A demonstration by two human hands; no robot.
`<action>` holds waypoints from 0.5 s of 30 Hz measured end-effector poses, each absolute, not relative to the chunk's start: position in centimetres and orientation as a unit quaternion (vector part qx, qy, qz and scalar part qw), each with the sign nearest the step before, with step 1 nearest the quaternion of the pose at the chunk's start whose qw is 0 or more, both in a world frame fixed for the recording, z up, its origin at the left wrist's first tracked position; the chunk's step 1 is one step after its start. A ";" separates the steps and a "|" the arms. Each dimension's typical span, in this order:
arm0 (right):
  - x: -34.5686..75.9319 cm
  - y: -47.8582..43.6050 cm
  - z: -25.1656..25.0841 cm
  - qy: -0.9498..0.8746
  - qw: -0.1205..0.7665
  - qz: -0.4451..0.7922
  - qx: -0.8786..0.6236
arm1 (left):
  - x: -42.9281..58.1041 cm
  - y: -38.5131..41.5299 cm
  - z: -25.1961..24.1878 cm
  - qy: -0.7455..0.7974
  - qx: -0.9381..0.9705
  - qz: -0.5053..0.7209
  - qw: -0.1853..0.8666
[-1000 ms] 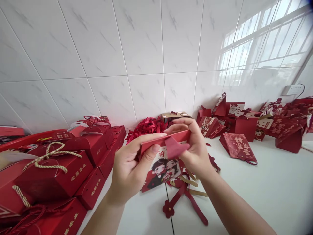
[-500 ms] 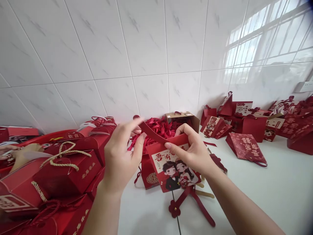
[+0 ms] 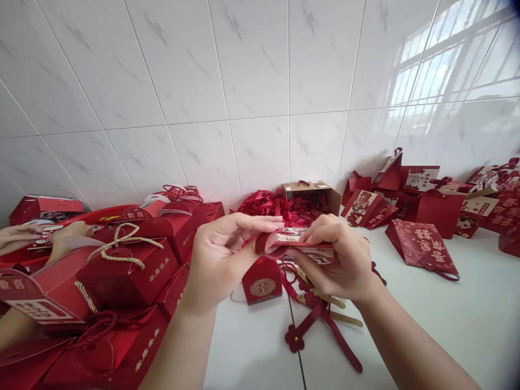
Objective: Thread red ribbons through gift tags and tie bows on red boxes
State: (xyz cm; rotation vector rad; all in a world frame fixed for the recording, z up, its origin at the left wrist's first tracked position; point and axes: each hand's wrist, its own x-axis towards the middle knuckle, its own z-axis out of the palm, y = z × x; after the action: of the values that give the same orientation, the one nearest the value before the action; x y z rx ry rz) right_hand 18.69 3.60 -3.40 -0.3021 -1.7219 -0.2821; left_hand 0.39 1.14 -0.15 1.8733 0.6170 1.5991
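My right hand point(image 3: 341, 260) grips a small red gift box point(image 3: 323, 253) with printed cream panels, its fingers on top and its thumb underneath. The box is tilted nearly edge-on to me. At its left end a red strap point(image 3: 266, 242) curls round, pinched between the thumb and fingers of my left hand point(image 3: 221, 260). Its far end is hidden by the fingers. Just below stands a small red box point(image 3: 262, 287) with a round gold emblem. Near my right wrist lie loose red and tan straps point(image 3: 341, 344), one bearing a red flower point(image 3: 294, 338).
Red boxes with gold rope point(image 3: 130, 273) are piled at the left, by a red tray point(image 3: 101, 211). Another person's hand point(image 3: 18, 238) is there. A ribbon heap point(image 3: 262, 206) and a cardboard box point(image 3: 333, 199) stand against the wall. Red gift bags point(image 3: 422, 246) fill the right back.
The gift box has been raised and tipped, so its couple picture no longer faces me. The strap, straight before, is now bent into a curl. My two hands have come closer together.
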 end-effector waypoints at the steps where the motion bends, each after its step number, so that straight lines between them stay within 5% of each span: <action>1: 18.7 3.6 -3.4 -0.751 0.633 -0.130 -0.131 | 0.5 1.1 -0.2 0.227 0.701 0.600 0.312; 15: 19.1 3.7 -3.2 -0.755 0.624 -0.145 -0.137 | 0.9 1.0 -0.5 0.248 0.727 0.614 0.181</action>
State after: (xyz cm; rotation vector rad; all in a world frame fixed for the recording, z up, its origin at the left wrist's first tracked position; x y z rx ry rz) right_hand 19.11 3.70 -3.21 -0.3150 -1.7341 -0.3326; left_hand 0.88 1.02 -0.53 2.0539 0.7017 1.7341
